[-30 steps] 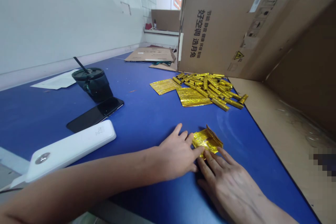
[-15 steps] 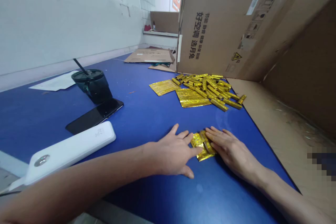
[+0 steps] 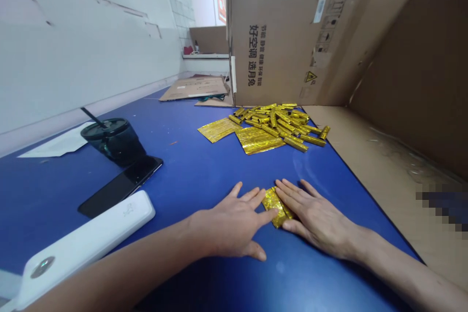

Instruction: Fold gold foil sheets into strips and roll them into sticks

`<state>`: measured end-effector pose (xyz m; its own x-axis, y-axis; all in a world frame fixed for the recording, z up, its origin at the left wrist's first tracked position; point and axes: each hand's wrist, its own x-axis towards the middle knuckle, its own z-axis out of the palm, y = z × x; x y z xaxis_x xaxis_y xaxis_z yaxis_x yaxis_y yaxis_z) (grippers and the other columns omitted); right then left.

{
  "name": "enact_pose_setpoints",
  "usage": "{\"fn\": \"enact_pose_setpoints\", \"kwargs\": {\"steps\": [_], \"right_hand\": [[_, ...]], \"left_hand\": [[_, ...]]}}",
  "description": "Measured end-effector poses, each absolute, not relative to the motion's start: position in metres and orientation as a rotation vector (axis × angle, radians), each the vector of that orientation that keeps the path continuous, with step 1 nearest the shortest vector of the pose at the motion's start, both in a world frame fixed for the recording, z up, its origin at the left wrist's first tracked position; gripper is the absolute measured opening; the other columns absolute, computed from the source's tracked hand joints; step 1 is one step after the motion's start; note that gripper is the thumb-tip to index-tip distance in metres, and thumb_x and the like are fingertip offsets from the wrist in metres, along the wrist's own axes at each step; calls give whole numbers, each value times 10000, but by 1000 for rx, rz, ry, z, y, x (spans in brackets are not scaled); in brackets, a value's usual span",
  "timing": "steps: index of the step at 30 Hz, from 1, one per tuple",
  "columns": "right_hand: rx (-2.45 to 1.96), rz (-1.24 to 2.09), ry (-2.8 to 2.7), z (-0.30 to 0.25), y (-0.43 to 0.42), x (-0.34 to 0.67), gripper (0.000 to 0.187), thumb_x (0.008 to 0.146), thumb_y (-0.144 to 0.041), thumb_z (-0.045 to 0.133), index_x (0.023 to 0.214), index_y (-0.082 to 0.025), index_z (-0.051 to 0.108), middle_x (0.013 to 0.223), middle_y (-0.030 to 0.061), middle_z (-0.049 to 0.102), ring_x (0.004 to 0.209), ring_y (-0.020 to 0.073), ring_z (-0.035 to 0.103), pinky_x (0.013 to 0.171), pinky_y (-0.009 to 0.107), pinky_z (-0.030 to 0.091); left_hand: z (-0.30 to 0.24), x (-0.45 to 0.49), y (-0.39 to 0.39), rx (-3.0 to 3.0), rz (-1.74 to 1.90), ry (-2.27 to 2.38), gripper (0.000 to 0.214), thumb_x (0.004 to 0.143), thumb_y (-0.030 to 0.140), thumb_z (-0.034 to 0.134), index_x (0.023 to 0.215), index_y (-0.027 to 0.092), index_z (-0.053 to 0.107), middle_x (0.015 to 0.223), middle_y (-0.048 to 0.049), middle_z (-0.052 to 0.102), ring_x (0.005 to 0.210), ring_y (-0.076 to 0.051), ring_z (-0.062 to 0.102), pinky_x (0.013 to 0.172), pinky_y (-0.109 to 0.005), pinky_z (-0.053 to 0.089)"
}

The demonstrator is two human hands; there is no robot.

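Note:
A small sheet of shiny gold foil paper (image 3: 273,203) lies on the blue table, with a fold along its right part. My left hand (image 3: 234,224) is spread, its fingertips on the sheet's left edge. My right hand (image 3: 310,214) lies flat with fingers stretched over the right part, which it hides. Beyond the hands lie a larger stack of gold sheets (image 3: 258,141) and another gold sheet (image 3: 218,129). Against them rests a pile of narrow, rolled or folded gold strips (image 3: 285,124).
To the left are a dark cup with a straw (image 3: 115,141), a black phone (image 3: 122,186) and a long white device (image 3: 87,234). White paper (image 3: 54,144) lies behind the cup. A big cardboard box (image 3: 285,44) stands beyond the pile, and cardboard runs along the right edge of the blue table (image 3: 190,170).
My right hand has slid left across the foil sheet and covers more of its folded part. My left hand stays at the left edge. The camera view has shifted slightly.

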<state>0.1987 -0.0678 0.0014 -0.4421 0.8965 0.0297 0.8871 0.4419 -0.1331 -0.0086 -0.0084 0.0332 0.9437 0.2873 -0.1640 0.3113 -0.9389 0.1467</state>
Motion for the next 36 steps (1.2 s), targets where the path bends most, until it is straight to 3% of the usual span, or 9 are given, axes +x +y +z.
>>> {"fn": "enact_pose_setpoints", "kwargs": {"steps": [6, 28, 36], "right_hand": [[-1520, 182, -2656, -1, -74, 198, 810, 751, -618, 340, 1350, -138, 81, 1390, 148, 107, 1259, 285, 90, 990, 533, 127], [-1513, 295, -2658, 2, -74, 197, 858, 712, -639, 387, 1351, -150, 89, 1394, 143, 97, 1259, 298, 90, 989, 538, 97], [-1492, 266, -2670, 4, -75, 195, 844, 717, -644, 364, 1350, -151, 103, 1390, 144, 129, 1256, 298, 108, 985, 539, 111]], "left_hand": [[34, -9, -9, 2920, -255, 451, 713, 697, 523, 530, 1284, 221, 259, 1351, -206, 191, 1241, -325, 158, 929, -580, 123], [32, -9, -7, 2864, -299, 425, 804, 680, 520, 540, 1314, 218, 148, 1378, -181, 103, 1253, -328, 83, 948, -558, 107], [34, -10, -9, 2891, -284, 434, 768, 682, 516, 543, 1298, 208, 204, 1370, -188, 138, 1250, -319, 117, 951, -543, 133]]}}
